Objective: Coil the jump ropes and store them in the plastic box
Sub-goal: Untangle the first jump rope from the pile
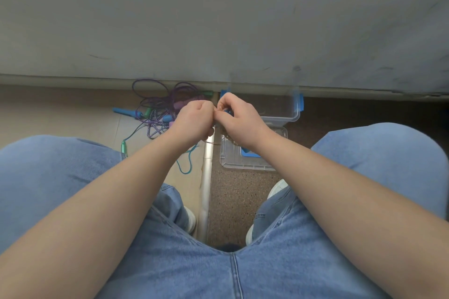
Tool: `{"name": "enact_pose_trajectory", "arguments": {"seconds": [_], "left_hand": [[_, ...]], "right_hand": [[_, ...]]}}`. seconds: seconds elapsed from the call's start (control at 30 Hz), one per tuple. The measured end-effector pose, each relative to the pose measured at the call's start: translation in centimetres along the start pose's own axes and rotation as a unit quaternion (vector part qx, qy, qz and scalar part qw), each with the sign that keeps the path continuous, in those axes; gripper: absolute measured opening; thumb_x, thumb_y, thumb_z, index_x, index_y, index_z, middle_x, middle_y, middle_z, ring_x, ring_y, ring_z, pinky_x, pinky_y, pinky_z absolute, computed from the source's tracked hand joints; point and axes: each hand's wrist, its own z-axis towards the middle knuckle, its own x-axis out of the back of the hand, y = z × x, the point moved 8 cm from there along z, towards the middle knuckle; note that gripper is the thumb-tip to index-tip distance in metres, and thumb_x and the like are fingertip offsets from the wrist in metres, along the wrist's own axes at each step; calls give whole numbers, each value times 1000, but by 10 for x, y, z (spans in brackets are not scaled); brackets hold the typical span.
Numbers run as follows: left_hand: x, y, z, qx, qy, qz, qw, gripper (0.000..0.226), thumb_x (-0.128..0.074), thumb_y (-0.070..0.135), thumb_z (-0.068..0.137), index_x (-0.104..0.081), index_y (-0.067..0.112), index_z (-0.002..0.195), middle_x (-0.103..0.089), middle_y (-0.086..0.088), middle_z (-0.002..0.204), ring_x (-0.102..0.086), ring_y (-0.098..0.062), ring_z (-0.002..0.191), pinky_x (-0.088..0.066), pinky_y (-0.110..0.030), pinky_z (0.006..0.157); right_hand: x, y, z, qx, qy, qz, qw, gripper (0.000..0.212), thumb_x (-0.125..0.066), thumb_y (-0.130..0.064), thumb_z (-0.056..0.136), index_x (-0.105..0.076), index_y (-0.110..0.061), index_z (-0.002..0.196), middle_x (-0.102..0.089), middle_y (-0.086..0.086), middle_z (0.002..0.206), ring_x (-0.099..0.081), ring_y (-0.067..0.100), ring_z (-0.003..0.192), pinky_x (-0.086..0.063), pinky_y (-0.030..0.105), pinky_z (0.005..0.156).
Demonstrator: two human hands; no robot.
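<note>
A tangle of jump ropes (159,107), purple and teal with blue, green and purple handles, lies on the floor by the wall. My left hand (194,120) and my right hand (239,119) meet above the floor, both closed on a thin rope; a blue handle tip (228,111) peeks out between the right fingers. Loops of that rope hang below the hands, mostly hidden. A clear plastic box (284,109) with blue clips stands against the wall just right of my hands.
The box's clear lid (233,158) lies on the speckled floor in front of it. A metal floor strip (206,177) runs between my feet. A grey wall (218,31) rises behind. My knees in jeans fill the lower view.
</note>
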Motion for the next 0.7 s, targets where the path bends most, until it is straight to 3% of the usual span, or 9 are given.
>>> {"name": "enact_pose_trajectory", "arguments": {"seconds": [0.13,0.23,0.37,0.47,0.57,0.7], "left_hand": [[-15,3,-7,39,-65,-122,990,47,-46,52,100,-57,21,66,-39,8,51,-37,-10,44,-26,-21,46],[-29,2,-14,105,-153,-233,955,54,-47,55,99,-54,23,56,-35,9,51,-32,-7,44,-21,-18,42],[-35,5,-12,80,-228,-165,956,37,-49,53,98,-65,26,78,-38,8,61,-33,-8,55,-22,-23,52],[-36,6,-2,37,-203,-101,973,43,-55,41,99,-64,28,59,-37,9,59,-31,-10,57,-24,-24,54],[-39,7,13,20,-136,-126,982,39,-62,30,94,-56,26,56,-39,10,53,-33,-10,51,-26,-26,52],[-43,9,34,11,-75,-121,990,38,-68,39,82,-55,28,48,-41,8,51,-37,-13,51,-31,-28,53]], "right_hand": [[7,2,-1,0,4,29,1000,11,-58,-18,92,-51,-17,83,-55,-6,71,-45,2,59,-38,16,56],[15,-6,-2,73,-22,-49,996,14,-62,-24,88,-50,-21,82,-52,-9,66,-45,6,58,-40,21,58],[27,-10,-1,142,-80,-144,976,17,-68,-32,81,-57,-24,90,-58,-14,74,-54,8,68,-46,24,65],[30,3,2,151,-90,-212,961,19,-68,-29,83,-50,-29,89,-54,-16,75,-53,12,71,-48,31,67],[43,21,15,132,-83,-272,950,16,-63,-37,88,-53,-29,97,-63,-9,80,-58,20,74,-52,38,70],[62,39,31,100,-84,-262,956,19,-59,-46,88,-54,-33,102,-65,-11,82,-59,16,74,-53,36,72]]}}
